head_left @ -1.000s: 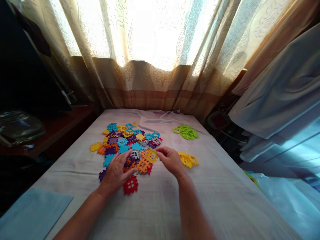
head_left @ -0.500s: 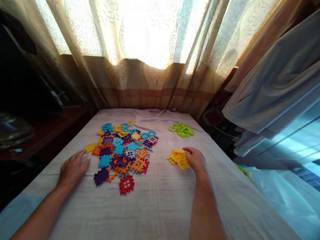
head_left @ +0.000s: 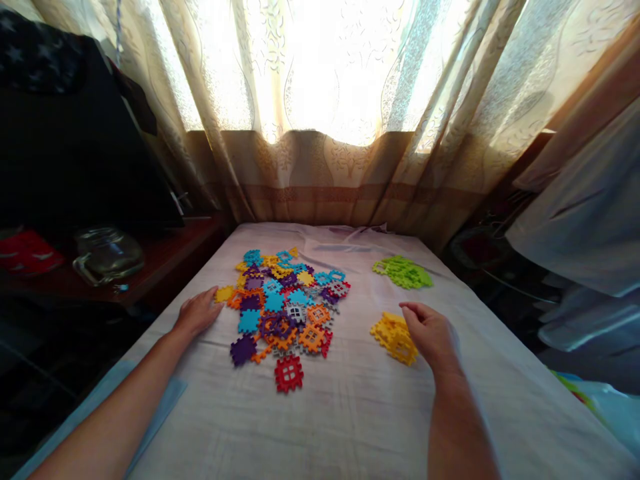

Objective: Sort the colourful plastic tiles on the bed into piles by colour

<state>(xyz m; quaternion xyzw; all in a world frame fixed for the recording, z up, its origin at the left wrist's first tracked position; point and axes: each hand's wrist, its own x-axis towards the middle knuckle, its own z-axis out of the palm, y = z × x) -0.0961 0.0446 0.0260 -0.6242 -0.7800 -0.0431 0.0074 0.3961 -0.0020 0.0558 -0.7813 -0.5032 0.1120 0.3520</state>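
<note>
A mixed pile of coloured interlocking plastic tiles (head_left: 274, 303) lies on the pale sheet. At its left edge my left hand (head_left: 198, 312) has its fingertips on a yellow tile (head_left: 225, 293). My right hand (head_left: 431, 333) is closed, thumb against fingers, at the right side of a small yellow pile (head_left: 393, 337); what its fingers hold, if anything, is hidden. Farther back lies a green pile of tiles (head_left: 404, 272). A red window tile (head_left: 289, 373) rests at the near edge of the mixed pile.
Curtains (head_left: 320, 167) hang behind the sheet-covered surface (head_left: 350, 427). On the left, a dark screen (head_left: 75, 147) and a glass jug (head_left: 107, 253) stand on a brown table. Clothes (head_left: 590, 200) hang at the right. Blue cloth lies under my left forearm.
The view has turned left, so everything sits farther right. My left hand has come onto the yellow tile with its fingers closer together. My right hand remains beside the yellow pile.
</note>
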